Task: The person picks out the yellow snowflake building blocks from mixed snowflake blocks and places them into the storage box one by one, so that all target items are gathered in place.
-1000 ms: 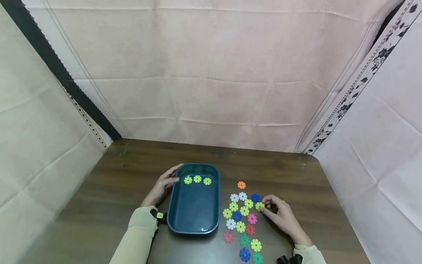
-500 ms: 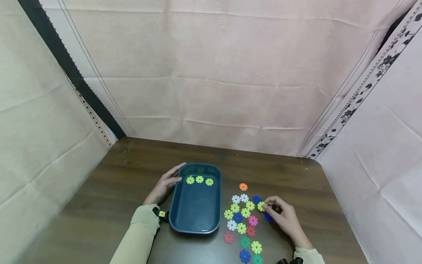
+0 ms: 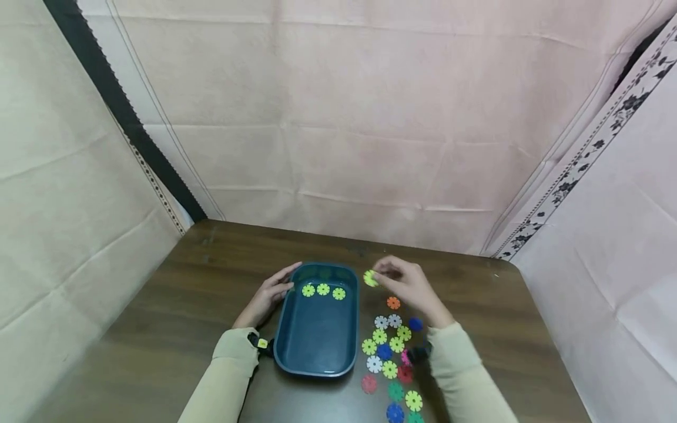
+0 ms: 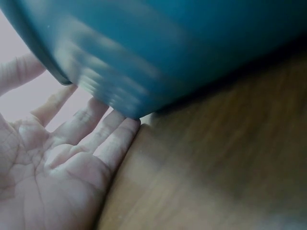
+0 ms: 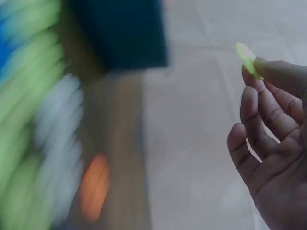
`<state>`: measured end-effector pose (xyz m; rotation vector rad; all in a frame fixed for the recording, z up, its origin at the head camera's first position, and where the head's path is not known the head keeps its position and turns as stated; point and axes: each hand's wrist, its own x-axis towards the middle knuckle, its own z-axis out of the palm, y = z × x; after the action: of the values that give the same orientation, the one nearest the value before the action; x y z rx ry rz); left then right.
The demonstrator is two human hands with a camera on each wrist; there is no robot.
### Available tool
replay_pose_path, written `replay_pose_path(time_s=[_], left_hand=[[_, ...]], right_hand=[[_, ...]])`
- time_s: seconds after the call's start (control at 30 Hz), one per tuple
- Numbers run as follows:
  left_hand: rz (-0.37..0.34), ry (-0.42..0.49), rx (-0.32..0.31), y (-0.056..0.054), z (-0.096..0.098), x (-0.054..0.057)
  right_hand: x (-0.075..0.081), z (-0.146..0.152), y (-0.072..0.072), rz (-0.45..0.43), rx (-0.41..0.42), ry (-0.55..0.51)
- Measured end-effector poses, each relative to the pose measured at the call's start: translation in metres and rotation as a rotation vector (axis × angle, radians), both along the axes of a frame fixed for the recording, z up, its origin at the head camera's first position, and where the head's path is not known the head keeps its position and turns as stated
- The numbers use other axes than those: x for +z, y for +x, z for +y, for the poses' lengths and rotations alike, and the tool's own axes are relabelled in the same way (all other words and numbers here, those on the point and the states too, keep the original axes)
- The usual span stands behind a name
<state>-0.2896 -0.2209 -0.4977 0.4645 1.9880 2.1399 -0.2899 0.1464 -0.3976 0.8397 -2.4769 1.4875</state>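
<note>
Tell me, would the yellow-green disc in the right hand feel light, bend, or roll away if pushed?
The yellow-green disc is probably light, since the right hand pinches it by its edge. It looks fairly stiff, showing no obvious sag. Thin and flat, it would likely slide, not roll, if pushed lying down.

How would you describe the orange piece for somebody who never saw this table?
On the brown table, find the dark teal tray; to its right in the head view lie many round, notched pieces. At their far end, just beyond two white pieces, lies the orange piece. Its nearest neighbours are white and blue; it alone is orange.
</note>
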Motion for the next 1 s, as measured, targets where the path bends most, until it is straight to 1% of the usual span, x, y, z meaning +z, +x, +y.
replay_pose_path(time_s=[0.1,0.17,0.23,0.33,0.4,0.47,0.53,0.63,0.77,1.0], left_hand=[[-0.002,0.001,-0.016,0.001,-0.001,-0.002],[-0.005,0.005,-0.019,0.001,-0.001,-0.003],[-0.015,0.007,-0.017,0.002,0.0,-0.003],[-0.029,0.01,-0.006,0.002,0.0,-0.004],[-0.031,0.005,0.001,0.001,0.0,-0.003],[-0.021,0.0,0.003,0.0,-0.001,-0.002],[-0.01,-0.005,0.006,-0.002,-0.001,-0.001],[0.013,-0.003,-0.001,-0.003,-0.001,0.0],[0.017,0.02,-0.018,-0.004,-0.001,0.0],[0.018,0.019,-0.021,-0.002,-0.002,-0.002]], right_hand=[[0.012,-0.05,-0.011,-0.023,0.023,-0.109],[0.015,-0.08,-0.016,-0.057,0.076,-0.14],[0.014,-0.103,-0.018,-0.111,0.144,-0.109],[0.004,-0.123,-0.021,-0.218,0.234,0.005],[-0.005,-0.13,-0.022,-0.289,0.27,0.088],[-0.014,-0.133,-0.024,-0.342,0.294,0.166],[-0.022,-0.136,-0.025,-0.369,0.313,0.24],[-0.03,-0.137,-0.026,-0.387,0.338,0.317],[-0.034,-0.138,-0.025,-0.398,0.349,0.357],[-0.034,-0.139,-0.021,-0.437,0.356,0.36]])
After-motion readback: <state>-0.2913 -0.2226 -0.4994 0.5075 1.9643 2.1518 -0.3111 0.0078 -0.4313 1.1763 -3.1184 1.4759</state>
